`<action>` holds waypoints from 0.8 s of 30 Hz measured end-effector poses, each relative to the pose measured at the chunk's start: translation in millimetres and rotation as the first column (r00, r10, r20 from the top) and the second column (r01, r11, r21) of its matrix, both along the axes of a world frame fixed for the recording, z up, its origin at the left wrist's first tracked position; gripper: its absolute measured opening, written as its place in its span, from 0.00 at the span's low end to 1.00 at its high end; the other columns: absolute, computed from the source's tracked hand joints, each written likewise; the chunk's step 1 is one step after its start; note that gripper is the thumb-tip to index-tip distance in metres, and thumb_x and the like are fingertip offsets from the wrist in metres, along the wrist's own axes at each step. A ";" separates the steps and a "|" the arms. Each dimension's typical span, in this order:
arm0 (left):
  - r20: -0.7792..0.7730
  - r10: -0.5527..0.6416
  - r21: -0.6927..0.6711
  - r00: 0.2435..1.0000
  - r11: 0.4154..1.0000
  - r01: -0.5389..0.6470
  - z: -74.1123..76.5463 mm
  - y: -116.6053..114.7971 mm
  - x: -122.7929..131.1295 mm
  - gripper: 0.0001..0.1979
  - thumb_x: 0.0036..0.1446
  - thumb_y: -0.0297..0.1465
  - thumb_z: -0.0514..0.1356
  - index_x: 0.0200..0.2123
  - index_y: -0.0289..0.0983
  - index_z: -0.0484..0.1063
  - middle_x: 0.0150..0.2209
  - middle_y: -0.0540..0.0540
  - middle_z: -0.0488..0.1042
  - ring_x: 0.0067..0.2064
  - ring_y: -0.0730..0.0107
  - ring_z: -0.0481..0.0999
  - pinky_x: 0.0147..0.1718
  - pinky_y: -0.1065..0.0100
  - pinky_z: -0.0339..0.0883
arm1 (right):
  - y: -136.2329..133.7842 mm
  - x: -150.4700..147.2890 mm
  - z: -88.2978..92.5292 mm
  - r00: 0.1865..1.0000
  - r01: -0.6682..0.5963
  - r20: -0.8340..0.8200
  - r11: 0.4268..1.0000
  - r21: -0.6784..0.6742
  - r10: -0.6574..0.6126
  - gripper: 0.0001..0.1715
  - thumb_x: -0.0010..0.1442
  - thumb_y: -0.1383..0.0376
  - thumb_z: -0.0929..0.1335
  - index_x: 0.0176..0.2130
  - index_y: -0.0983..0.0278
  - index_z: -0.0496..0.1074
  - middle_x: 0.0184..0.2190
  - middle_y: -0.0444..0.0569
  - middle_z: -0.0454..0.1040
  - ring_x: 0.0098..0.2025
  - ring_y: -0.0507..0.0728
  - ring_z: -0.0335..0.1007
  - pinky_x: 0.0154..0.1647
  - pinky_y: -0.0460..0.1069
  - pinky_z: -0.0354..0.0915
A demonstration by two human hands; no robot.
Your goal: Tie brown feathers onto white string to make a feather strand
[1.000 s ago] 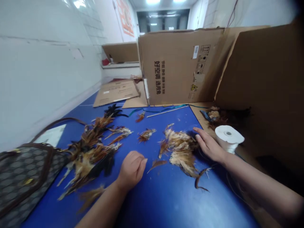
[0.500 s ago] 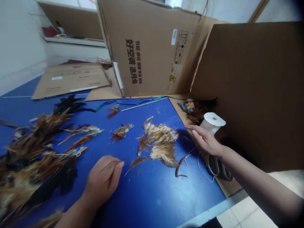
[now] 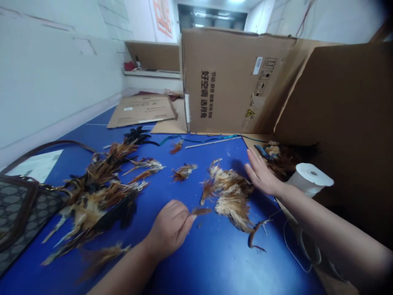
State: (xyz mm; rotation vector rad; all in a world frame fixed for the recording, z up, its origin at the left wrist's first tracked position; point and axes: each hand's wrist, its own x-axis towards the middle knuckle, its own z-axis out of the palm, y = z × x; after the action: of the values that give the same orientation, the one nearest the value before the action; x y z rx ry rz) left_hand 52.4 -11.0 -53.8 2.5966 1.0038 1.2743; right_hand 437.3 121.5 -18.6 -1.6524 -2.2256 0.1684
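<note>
My left hand (image 3: 170, 228) rests on the blue table (image 3: 215, 262) with its fingers curled, the fingertips pinching the end of a small brown feather (image 3: 202, 211). My right hand (image 3: 260, 174) lies flat and open, fingers stretched out, at the right edge of a pale tan feather pile (image 3: 230, 192). A big heap of dark brown and black feathers (image 3: 98, 192) lies to the left of my left hand. A few small feather tufts (image 3: 183, 172) sit between the two heaps.
A white thread spool (image 3: 310, 180) stands by my right forearm, with loose thread and scissors (image 3: 307, 246) at the table's right edge. Cardboard boxes (image 3: 233, 82) wall off the back and right. A patterned bag (image 3: 18, 209) sits at the left.
My left hand's fingertips have come up to the small brown feather. My right hand has spread flat and shifted toward the tan pile. The camera view swung back left.
</note>
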 end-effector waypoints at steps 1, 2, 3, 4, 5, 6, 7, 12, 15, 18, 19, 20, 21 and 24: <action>0.003 0.002 0.001 1.000 1.000 -0.002 1.3 -0.9 0.9 0.12 0.70 0.20 0.60 0.34 0.40 0.68 0.30 0.48 0.74 0.32 0.65 0.71 0.36 0.59 0.67 | 28.1 -7.2 -4.8 0.998 0.054 0.008 0.998 -0.007 -0.054 0.42 0.81 0.48 0.56 0.82 0.66 0.48 0.83 0.64 0.45 0.84 0.70 0.40 0.83 0.70 0.46; 0.007 0.002 0.000 1.000 1.000 -0.002 1.9 -1.6 1.6 0.12 0.70 0.20 0.59 0.33 0.39 0.68 0.29 0.48 0.73 0.32 0.66 0.71 0.36 0.60 0.67 | 55.0 -12.3 -10.0 0.993 0.115 0.017 0.993 -0.012 -0.115 0.40 0.82 0.49 0.58 0.81 0.66 0.53 0.82 0.67 0.49 0.83 0.73 0.45 0.81 0.72 0.50; 0.013 0.004 -0.005 1.000 1.000 -0.004 1.9 -2.0 2.3 0.13 0.71 0.20 0.59 0.33 0.39 0.67 0.29 0.48 0.72 0.31 0.66 0.70 0.36 0.60 0.66 | 79.8 -15.5 -15.1 0.985 0.171 0.027 0.985 -0.014 -0.171 0.38 0.80 0.50 0.63 0.78 0.64 0.58 0.79 0.66 0.55 0.80 0.74 0.53 0.78 0.74 0.55; 0.023 0.005 -0.015 1.000 1.000 -0.004 1.3 -2.1 3.1 0.13 0.71 0.20 0.59 0.32 0.39 0.67 0.28 0.49 0.72 0.31 0.66 0.69 0.36 0.60 0.65 | 101.8 -17.4 -20.2 0.975 0.219 0.037 0.976 -0.012 -0.218 0.35 0.77 0.51 0.69 0.75 0.61 0.64 0.76 0.61 0.62 0.75 0.73 0.63 0.73 0.75 0.62; 0.033 0.006 -0.028 0.999 1.000 -0.005 0.2 -2.0 4.0 0.13 0.71 0.21 0.59 0.32 0.39 0.67 0.28 0.49 0.71 0.31 0.66 0.69 0.35 0.60 0.65 | 120.6 -18.7 -24.9 0.967 0.249 0.049 0.968 -0.011 -0.248 0.32 0.75 0.53 0.72 0.71 0.61 0.69 0.72 0.59 0.68 0.69 0.71 0.69 0.69 0.72 0.68; 0.045 0.008 -0.043 0.999 0.999 -0.006 -1.0 -1.6 5.1 0.14 0.71 0.21 0.58 0.32 0.39 0.66 0.28 0.49 0.70 0.31 0.66 0.68 0.35 0.60 0.64 | 136.1 -19.8 -29.1 0.963 0.262 0.062 0.965 -0.015 -0.261 0.29 0.74 0.55 0.73 0.68 0.62 0.72 0.68 0.58 0.71 0.65 0.68 0.73 0.65 0.69 0.73; 0.056 0.012 -0.057 0.998 0.998 -0.008 -2.2 -1.2 6.4 0.14 0.71 0.22 0.58 0.32 0.39 0.66 0.27 0.49 0.70 0.31 0.66 0.69 0.35 0.60 0.64 | 148.4 -21.3 -32.7 0.963 0.263 0.072 0.964 -0.022 -0.261 0.27 0.74 0.56 0.74 0.66 0.62 0.73 0.66 0.57 0.73 0.62 0.67 0.75 0.62 0.67 0.75; 0.063 0.033 -0.082 0.997 0.996 -0.028 -4.3 0.3 15.2 0.14 0.72 0.24 0.58 0.30 0.40 0.66 0.27 0.48 0.70 0.30 0.66 0.70 0.34 0.59 0.63 | 168.7 -40.9 -40.7 0.997 0.062 0.060 0.994 -0.094 -0.057 0.26 0.74 0.56 0.73 0.66 0.62 0.73 0.66 0.57 0.73 0.62 0.66 0.75 0.62 0.66 0.75; 0.042 0.043 -0.055 0.998 0.998 -0.041 -5.3 -0.2 18.3 0.15 0.73 0.26 0.58 0.30 0.40 0.66 0.26 0.48 0.70 0.29 0.65 0.70 0.34 0.59 0.63 | 153.9 -56.5 -40.4 0.984 -0.175 -0.002 0.973 -0.147 0.177 0.29 0.75 0.54 0.72 0.69 0.60 0.71 0.72 0.58 0.68 0.70 0.69 0.69 0.70 0.71 0.67; 0.012 0.049 -0.028 0.999 0.998 -0.049 -8.0 -0.8 17.9 0.16 0.74 0.27 0.57 0.29 0.39 0.67 0.26 0.48 0.70 0.29 0.65 0.71 0.34 0.59 0.64 | 123.0 -67.2 -40.6 0.916 -0.402 -0.082 0.892 -0.206 0.394 0.38 0.79 0.44 0.63 0.77 0.56 0.63 0.80 0.56 0.58 0.81 0.70 0.53 0.81 0.71 0.48; 0.003 0.047 -0.016 0.999 0.999 -0.047 -8.9 -0.9 17.4 0.16 0.74 0.27 0.58 0.29 0.39 0.67 0.26 0.48 0.70 0.29 0.66 0.71 0.34 0.59 0.64 | 110.4 -69.4 -40.3 0.887 -0.461 -0.109 0.858 -0.224 0.448 0.41 0.79 0.40 0.59 0.79 0.55 0.59 0.81 0.54 0.56 0.83 0.68 0.48 0.83 0.69 0.43; -0.004 0.045 -0.002 0.999 0.999 -0.045 -9.6 -0.8 16.7 0.16 0.74 0.27 0.58 0.29 0.39 0.67 0.26 0.49 0.70 0.29 0.66 0.70 0.34 0.59 0.64 | 97.4 -71.0 -39.2 0.860 -0.510 -0.138 0.826 -0.240 0.491 0.44 0.78 0.38 0.56 0.81 0.55 0.57 0.81 0.52 0.55 0.83 0.66 0.45 0.84 0.68 0.40; -0.009 0.042 0.015 0.999 0.999 -0.042 -10.0 -0.6 15.9 0.17 0.74 0.27 0.58 0.29 0.39 0.67 0.25 0.49 0.70 0.29 0.66 0.70 0.34 0.59 0.64 | 84.7 -71.7 -37.1 0.837 -0.547 -0.166 0.798 -0.252 0.521 0.47 0.77 0.35 0.53 0.81 0.54 0.55 0.81 0.50 0.56 0.83 0.65 0.45 0.84 0.67 0.40; -0.013 0.059 0.057 0.998 0.997 -0.058 -9.9 0.4 13.1 0.18 0.74 0.27 0.59 0.27 0.39 0.67 0.25 0.50 0.69 0.27 0.68 0.69 0.34 0.60 0.63 | 52.8 -68.2 -21.2 0.813 -0.580 -0.248 0.770 -0.264 0.527 0.48 0.77 0.34 0.52 0.81 0.52 0.54 0.79 0.47 0.59 0.82 0.65 0.52 0.83 0.69 0.45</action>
State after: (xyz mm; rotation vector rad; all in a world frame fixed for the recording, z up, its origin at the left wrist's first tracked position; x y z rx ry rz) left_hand 65.5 -10.6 -63.7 2.6407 1.0700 1.3170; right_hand 369.1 174.3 -39.8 -0.9974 -2.5955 0.8398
